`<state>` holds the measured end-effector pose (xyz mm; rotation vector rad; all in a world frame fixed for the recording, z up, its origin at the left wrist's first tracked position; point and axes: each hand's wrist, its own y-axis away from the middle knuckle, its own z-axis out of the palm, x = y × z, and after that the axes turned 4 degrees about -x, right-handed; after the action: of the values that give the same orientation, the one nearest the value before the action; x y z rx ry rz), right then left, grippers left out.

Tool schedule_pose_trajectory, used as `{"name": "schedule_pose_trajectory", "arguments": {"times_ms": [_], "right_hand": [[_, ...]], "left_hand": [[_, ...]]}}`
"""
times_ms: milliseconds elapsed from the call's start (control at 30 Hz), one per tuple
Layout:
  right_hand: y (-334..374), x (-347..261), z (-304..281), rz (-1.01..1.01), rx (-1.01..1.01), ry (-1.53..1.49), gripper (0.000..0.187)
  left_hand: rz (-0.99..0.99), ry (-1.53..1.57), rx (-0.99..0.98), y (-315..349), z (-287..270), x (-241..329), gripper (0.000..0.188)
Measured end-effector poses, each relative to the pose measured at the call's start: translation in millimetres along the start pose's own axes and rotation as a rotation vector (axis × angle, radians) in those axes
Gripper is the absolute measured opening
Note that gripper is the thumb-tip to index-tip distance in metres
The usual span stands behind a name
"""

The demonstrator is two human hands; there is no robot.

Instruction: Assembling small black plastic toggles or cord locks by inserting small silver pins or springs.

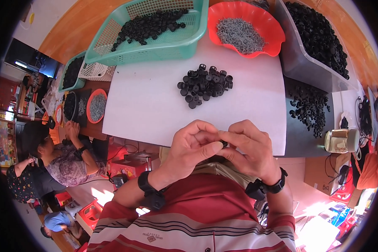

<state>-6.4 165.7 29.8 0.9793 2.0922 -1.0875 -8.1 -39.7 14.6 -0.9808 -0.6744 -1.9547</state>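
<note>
My left hand (pixel 196 143) and my right hand (pixel 252 147) meet at the near edge of a white sheet (pixel 143 101). Between their fingertips is a small black plastic part (pixel 224 144), mostly hidden by the fingers. The left thumb and fingers press on it from one side, while the right thumb and forefinger pinch it from the other. Beyond the hands, on the sheet, lies a loose pile of small round black plastic caps (pixel 203 84). Each wrist wears a black strap with a small device.
A green basket (pixel 155 52) of black parts, a red scalloped bowl (pixel 274 35) of small metal screws and a grey bin (pixel 306 69) of black parts line the far side. Loose black rings (pixel 310 107) and a jar (pixel 342 140) are at right. A co-worker (pixel 67 157) sits at left.
</note>
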Motion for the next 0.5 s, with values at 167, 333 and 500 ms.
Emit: {"name": "schedule_pose_trajectory", "arguments": {"times_ms": [167,333,500], "right_hand": [[4.2,1.9,6.9,-0.034,0.124,-0.012,0.039],[4.7,4.4,6.2,-0.097,0.155,0.009,0.035],[2.6,0.9,1.4,-0.065,0.116,-0.004,0.033]], "left_hand": [[0.041,0.062,0.017,-0.9,4.4,-3.2,0.030],[0.025,0.073,0.007,-0.4,5.7,-1.8,0.029],[0.015,-0.011,0.036,-3.0,4.5,-2.6,0.025]]}}
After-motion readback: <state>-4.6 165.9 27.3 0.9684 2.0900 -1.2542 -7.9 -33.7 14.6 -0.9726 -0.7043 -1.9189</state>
